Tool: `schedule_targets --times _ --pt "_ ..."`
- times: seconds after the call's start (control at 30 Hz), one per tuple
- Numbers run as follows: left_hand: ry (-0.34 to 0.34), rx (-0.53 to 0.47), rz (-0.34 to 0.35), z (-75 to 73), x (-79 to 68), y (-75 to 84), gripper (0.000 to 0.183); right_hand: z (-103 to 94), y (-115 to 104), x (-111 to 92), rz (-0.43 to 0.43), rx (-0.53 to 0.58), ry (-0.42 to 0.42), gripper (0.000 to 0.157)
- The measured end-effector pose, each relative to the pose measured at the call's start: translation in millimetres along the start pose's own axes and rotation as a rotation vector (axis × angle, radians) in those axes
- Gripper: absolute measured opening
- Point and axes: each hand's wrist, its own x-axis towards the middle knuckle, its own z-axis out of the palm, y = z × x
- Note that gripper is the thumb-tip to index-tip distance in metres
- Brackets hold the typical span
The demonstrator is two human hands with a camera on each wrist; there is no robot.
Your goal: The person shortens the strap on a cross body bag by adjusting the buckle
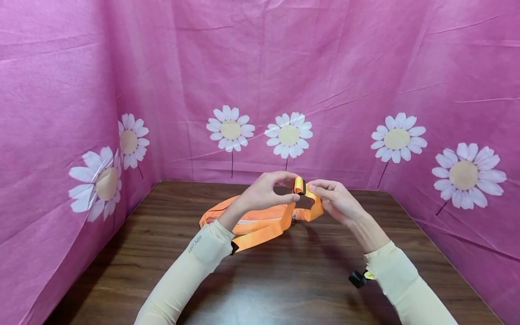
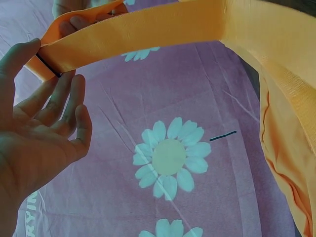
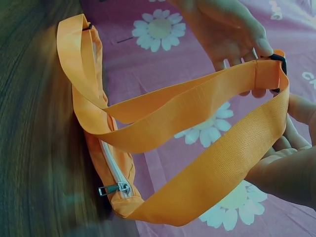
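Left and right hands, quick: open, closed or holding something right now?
Left hand: pinching the black rectangular strap buckle.
Right hand: pinching the flat orange fabric strap beside the buckle.

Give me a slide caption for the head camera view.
Left hand holding a black buckle, right hand pinching the strap of an orange bag, above a brown table.

The head view looks forward and down from above and behind the fingers (image 1: 282, 175), well back, taking in the table (image 1: 260, 289) and curtain (image 1: 260, 67). Both wrist views look from close by the fingers, turned sideways, toward the curtain beyond; they share the strap (image 3: 222, 168) and buckle (image 3: 283, 62) at the fingers.
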Motion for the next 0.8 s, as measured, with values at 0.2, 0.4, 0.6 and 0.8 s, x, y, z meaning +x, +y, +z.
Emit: schedule_targets --times 0.2,0.4,0.6,0.8 --pt "-0.02 -0.007 -0.016 1.2 -1.0 -1.4 0.045 5.4 0.5 0.0 -0.019 0.041 0.008 0.009" --pt "-0.006 -0.009 0.017 2.0 1.2 -1.6 0.042 7.0 3.0 1.8 -0.031 0.041 0.015 0.008" --pt "0.024 -0.015 0.047 0.9 1.7 -1.3 0.042 3.7 4.6 3.3 -0.033 0.017 0.006 0.01" --pt "0.036 -0.017 0.037 -2.4 0.0 -1.4 0.042 -2.6 6.0 4.2 0.003 -0.061 -0.008 0.021"
